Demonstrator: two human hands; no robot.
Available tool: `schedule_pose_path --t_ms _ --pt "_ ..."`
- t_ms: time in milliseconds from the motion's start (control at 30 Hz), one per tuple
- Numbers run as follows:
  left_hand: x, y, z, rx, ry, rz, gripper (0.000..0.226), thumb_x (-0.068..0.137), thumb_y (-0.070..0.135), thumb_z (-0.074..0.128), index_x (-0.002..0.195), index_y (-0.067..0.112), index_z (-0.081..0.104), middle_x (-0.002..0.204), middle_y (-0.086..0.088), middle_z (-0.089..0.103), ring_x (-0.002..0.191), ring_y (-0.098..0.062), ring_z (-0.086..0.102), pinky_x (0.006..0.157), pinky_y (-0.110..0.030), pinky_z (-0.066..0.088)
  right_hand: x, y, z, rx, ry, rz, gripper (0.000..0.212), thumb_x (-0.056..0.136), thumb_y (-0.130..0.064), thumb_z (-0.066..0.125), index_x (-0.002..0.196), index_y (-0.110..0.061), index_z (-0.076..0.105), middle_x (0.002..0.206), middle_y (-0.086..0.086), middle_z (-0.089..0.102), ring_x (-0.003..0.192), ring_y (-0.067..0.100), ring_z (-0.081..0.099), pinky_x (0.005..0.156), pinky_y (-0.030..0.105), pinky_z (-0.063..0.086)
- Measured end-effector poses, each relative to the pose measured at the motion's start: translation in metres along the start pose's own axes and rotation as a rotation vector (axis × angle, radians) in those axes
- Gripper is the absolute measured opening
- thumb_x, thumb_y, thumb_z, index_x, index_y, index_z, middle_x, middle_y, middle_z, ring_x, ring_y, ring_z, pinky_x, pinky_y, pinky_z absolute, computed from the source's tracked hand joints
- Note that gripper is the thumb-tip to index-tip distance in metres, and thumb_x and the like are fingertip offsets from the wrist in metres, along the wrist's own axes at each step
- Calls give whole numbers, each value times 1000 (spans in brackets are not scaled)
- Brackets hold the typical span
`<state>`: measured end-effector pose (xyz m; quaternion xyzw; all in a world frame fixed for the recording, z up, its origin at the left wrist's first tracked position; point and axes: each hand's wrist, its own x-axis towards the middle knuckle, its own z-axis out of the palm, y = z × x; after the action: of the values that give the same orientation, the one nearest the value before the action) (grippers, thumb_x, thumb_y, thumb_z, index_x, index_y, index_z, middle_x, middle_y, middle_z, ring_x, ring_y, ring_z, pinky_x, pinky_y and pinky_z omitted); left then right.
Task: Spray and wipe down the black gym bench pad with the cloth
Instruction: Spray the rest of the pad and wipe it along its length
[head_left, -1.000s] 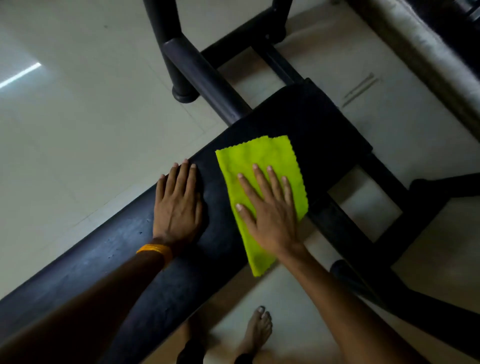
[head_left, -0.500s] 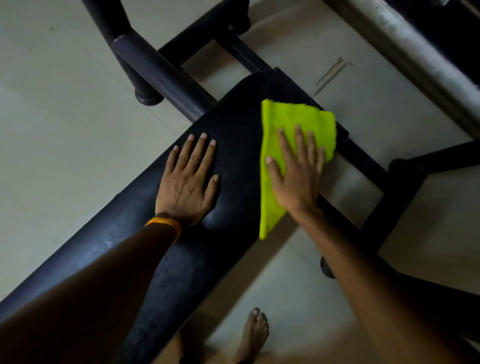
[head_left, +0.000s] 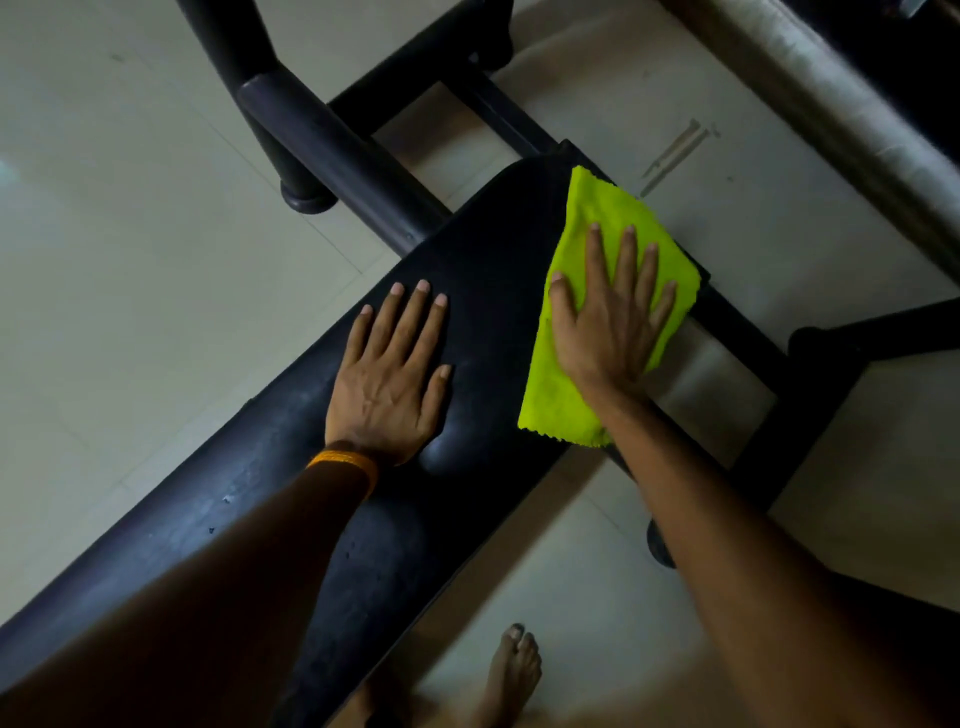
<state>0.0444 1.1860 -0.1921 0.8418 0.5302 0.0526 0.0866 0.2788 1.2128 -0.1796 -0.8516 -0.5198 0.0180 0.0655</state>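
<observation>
Pressing flat, the right hand (head_left: 613, 317) spreads its fingers over the cloth (head_left: 582, 312) at the bench's (head_left: 483, 270) far end, by its right edge — an open palm, not a grasp, likely to drag the whole cloth. The left hand (head_left: 389, 374) lies open on bare pad beside it, probably bracing — holding nothing.
</observation>
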Motion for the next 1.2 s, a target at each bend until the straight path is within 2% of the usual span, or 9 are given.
schedule_pose_path --t_ms 67,233,433,633,733,833,933,1033,1200 --pt "1 0 -1 -5 -1 2 67 104 44 26 163 13 17 171 -10 14 159 -30 11 128 -50 12 -33 -24 -1 -11 15 -38 68 96 -61 29 158 -35 24 169 4 17 156 29 11 122 60 12" --pt "0 -2 2 -13 19 12 67 103 42 28 162 11 19 170 -11 16 158 -30 12 128 -51 14 -16 -23 -6 -96 -119 -611 67 97 -64 31 158 -42 16 169 -1 14 157 27 12 122 57 15" --pt "1 -1 3 -10 7 6 69 103 42 30 163 12 15 171 -9 11 159 -28 7 128 -50 13 75 -63 7 19 -81 -133 65 97 -64 28 157 -41 24 169 3 17 156 32 11 123 61 10" --pt "0 -2 4 -4 10 4 69 103 43 28 162 9 16 171 -9 12 159 -28 8 128 -51 15 53 -70 5 -107 -170 -887 56 99 -61 25 150 -43 39 162 -1 35 153 27 25 122 55 16" --pt "1 -1 3 0 3 -1 70 103 43 27 163 10 15 171 -9 11 159 -27 7 128 -50 12 108 -54 3 -66 -136 -604 64 95 -65 19 149 -40 42 161 2 37 152 29 27 121 53 16" --pt "1 -2 3 -4 0 1 70 103 43 27 163 9 16 171 -9 12 159 -28 8 128 -50 14 54 -58 3 -29 -42 -357 60 99 -62 22 155 -41 30 167 3 25 155 30 18 122 55 13" --pt "1 -2 3 -9 15 5 69 103 43 28 162 8 20 171 -10 15 159 -28 12 127 -52 17 -21 -49 -6 -76 -112 -578 59 102 -59 24 158 -43 16 170 2 12 157 28 9 124 55 11" --pt "0 -2 5 -4 12 -4 70 103 43 29 162 9 16 171 -8 13 159 -27 9 129 -49 13 13 -29 -4 -58 -120 -636 63 100 -63 28 158 -42 18 169 1 14 156 28 13 123 54 15" --pt "0 -1 3 -7 1 -8 70 103 43 27 163 9 14 171 -9 11 159 -26 7 129 -49 12 26 -7 0 3 0 -123 63 100 -64 24 158 -38 24 168 5 21 155 30 18 121 58 19"
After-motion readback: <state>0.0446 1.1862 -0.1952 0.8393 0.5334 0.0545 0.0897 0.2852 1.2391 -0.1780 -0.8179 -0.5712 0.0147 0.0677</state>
